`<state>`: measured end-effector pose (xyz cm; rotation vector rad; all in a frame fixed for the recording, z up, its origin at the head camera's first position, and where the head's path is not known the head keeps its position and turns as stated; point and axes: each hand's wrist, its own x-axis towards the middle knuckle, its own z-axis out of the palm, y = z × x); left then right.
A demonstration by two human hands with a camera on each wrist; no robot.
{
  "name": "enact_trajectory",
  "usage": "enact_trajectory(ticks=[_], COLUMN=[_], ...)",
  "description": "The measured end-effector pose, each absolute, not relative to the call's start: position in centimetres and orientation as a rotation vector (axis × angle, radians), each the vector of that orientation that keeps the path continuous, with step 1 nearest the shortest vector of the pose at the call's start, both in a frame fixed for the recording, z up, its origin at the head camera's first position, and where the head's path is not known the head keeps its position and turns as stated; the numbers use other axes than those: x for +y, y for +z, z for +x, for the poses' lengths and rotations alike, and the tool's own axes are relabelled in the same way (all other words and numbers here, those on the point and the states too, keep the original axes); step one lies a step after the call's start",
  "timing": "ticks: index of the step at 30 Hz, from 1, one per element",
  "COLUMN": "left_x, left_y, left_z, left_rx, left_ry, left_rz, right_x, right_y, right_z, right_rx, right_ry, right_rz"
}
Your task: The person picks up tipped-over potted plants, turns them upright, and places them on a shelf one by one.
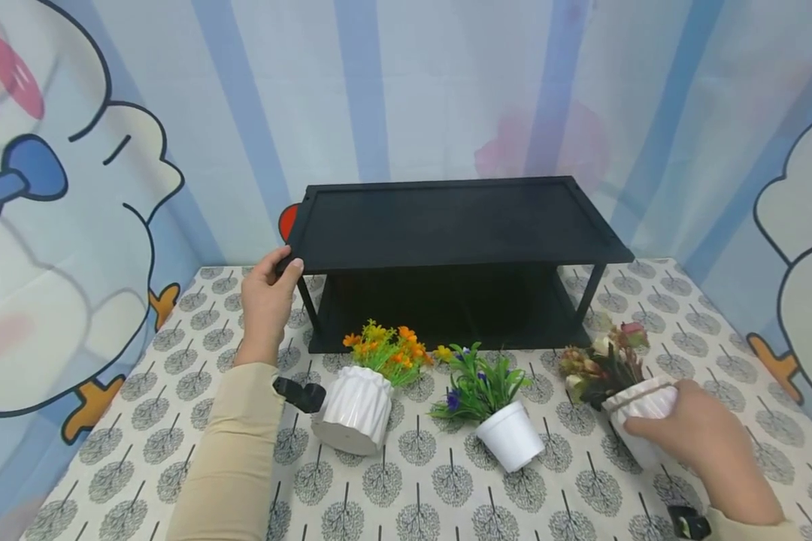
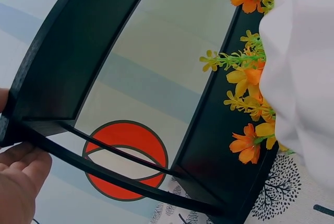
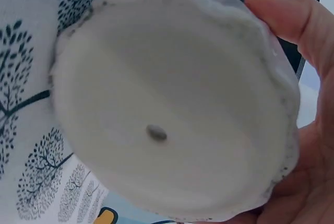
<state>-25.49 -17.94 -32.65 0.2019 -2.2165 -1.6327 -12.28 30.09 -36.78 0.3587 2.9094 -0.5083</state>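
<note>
A black two-tier shelf (image 1: 446, 225) stands at the back of the table. My left hand (image 1: 268, 297) grips the front left corner of its top board, and the left wrist view shows fingers (image 2: 31, 169) beneath that corner. At the right, my right hand (image 1: 700, 432) holds a white ribbed flowerpot (image 1: 646, 406) with dusty pink and cream artificial flowers (image 1: 605, 361). The right wrist view is filled by the pot's pale underside (image 3: 172, 109), with the thumb along its side; some fingers are hidden behind it.
In front of the shelf stand a white fluted pot (image 1: 355, 409) with orange and yellow flowers (image 1: 392, 353) and a smaller white pot (image 1: 510, 436) with a blue-flowered green plant (image 1: 483, 383). A tree-patterned cloth (image 1: 379, 518) covers the table. A printed curtain (image 1: 419, 90) hangs behind.
</note>
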Motion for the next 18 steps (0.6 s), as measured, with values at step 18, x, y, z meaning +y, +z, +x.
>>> enact_trajectory(ticks=[18], left_x=[-18.0], left_y=[-32.9], left_z=[-25.5], left_rx=[-2.186], left_ry=[-1.649], left_rz=[0.179], right_x=[28.7], right_y=[-38.0], right_z=[-12.5], right_rx=[3.039], right_ry=[-0.869], right_rz=[0.538])
